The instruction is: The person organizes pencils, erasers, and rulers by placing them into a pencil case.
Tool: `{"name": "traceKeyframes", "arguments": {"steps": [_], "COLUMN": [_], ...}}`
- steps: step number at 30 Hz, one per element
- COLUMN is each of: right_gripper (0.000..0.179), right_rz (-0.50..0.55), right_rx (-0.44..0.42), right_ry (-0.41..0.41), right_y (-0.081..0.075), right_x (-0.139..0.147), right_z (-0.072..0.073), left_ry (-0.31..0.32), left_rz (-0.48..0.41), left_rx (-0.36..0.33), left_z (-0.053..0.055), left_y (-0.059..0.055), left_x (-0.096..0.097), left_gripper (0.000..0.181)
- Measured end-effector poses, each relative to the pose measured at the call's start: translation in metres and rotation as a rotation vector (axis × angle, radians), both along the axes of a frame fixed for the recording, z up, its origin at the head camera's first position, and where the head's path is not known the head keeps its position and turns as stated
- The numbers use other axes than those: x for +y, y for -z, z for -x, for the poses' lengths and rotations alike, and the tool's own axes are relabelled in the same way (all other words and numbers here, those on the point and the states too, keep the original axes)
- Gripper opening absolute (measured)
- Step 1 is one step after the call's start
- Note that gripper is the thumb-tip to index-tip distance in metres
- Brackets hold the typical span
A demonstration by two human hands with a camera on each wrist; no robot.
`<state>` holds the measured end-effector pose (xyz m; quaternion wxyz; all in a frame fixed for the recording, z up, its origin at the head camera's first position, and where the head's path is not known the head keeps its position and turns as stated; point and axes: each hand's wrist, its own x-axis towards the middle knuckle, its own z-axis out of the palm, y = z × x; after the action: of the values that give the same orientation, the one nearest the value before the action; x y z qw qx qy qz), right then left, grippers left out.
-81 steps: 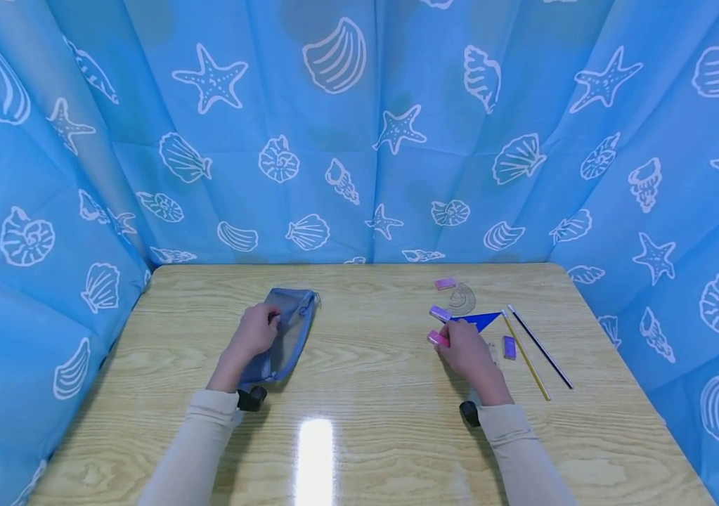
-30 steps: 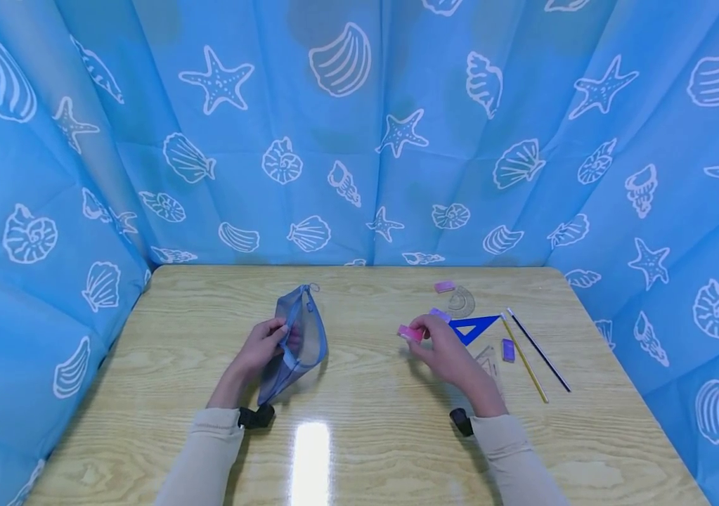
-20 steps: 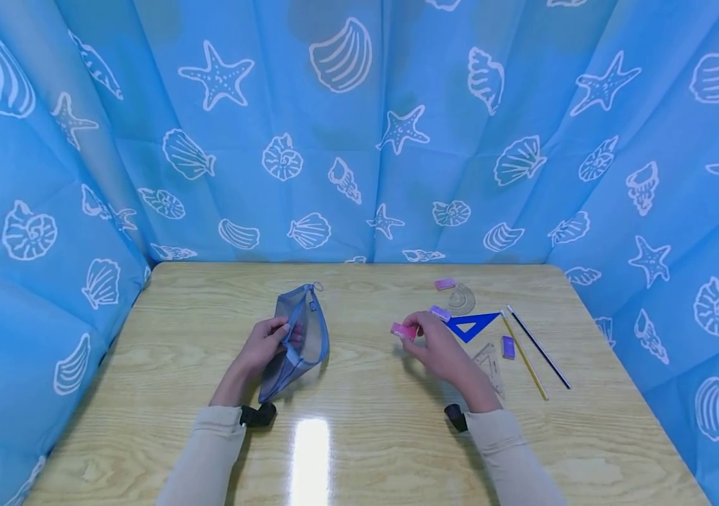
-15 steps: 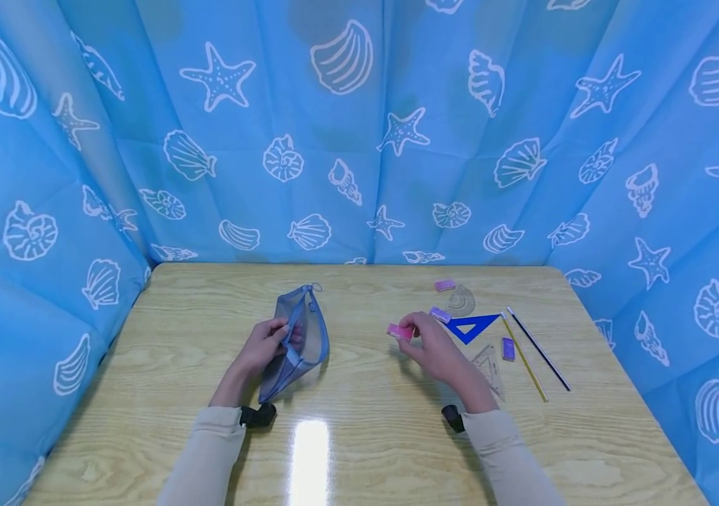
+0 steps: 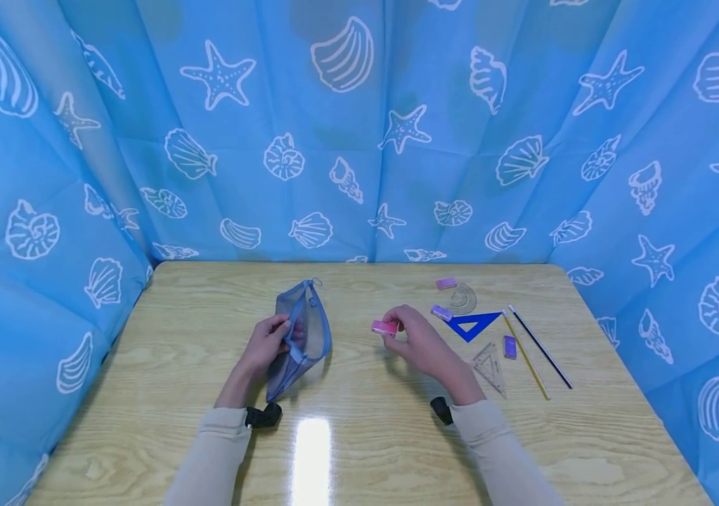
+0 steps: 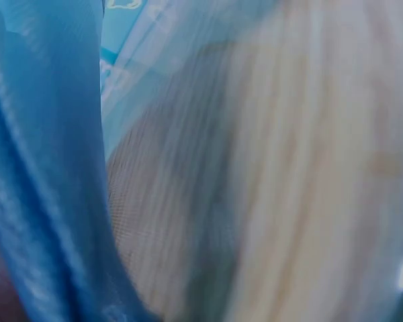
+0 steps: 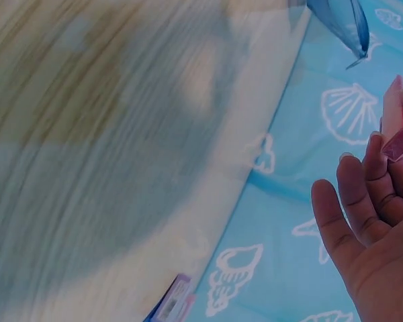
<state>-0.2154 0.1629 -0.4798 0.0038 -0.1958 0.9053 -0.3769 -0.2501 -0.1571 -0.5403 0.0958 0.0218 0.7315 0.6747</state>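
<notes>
My left hand (image 5: 264,344) grips the near edge of a blue-grey mesh zip pouch (image 5: 318,334), with its fingers partly inside the gaping mouth. The pouch's blue cloth and sheer mesh (image 6: 54,161) fill much of the left wrist view. To the right of the pouch, my right hand (image 5: 421,342) pinches a pink eraser (image 5: 384,328) between thumb and fingertips, above the table. In the right wrist view the same eraser (image 7: 395,127) is at the right edge, the other fingers extended beneath it.
On the right of the wooden table (image 5: 359,436) lie a clear protractor (image 5: 463,299), a blue set square (image 5: 460,327), a clear set square (image 5: 490,369), a yellow pencil (image 5: 526,357) and a dark pencil (image 5: 542,348). Near them are a pink eraser (image 5: 445,283) and purple erasers (image 5: 441,313).
My right hand has picked the pink eraser up from beside the blue set square and carried it left towards the pouch. My left hand has raised the pouch and spread its mouth.
</notes>
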Motion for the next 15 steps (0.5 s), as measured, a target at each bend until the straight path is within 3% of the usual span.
{"name": "traceKeyframes", "arguments": {"steps": [5, 15], "right_gripper": [0.018, 0.020], "right_rz": [0.065, 0.116], "right_rx": [-0.040, -0.054], "right_ry": [-0.036, -0.103], "right_y": [-0.004, -0.017], "right_x": [-0.009, -0.025], "right_z": [0.000, 0.000], "left_ry": [-0.014, 0.023], "left_rz": [-0.037, -0.079], "left_rx": [0.005, 0.028], "left_z": [-0.003, -0.009], "left_y": [-0.003, -0.007], "left_x": [0.004, 0.014], "left_gripper": [0.032, 0.032]}}
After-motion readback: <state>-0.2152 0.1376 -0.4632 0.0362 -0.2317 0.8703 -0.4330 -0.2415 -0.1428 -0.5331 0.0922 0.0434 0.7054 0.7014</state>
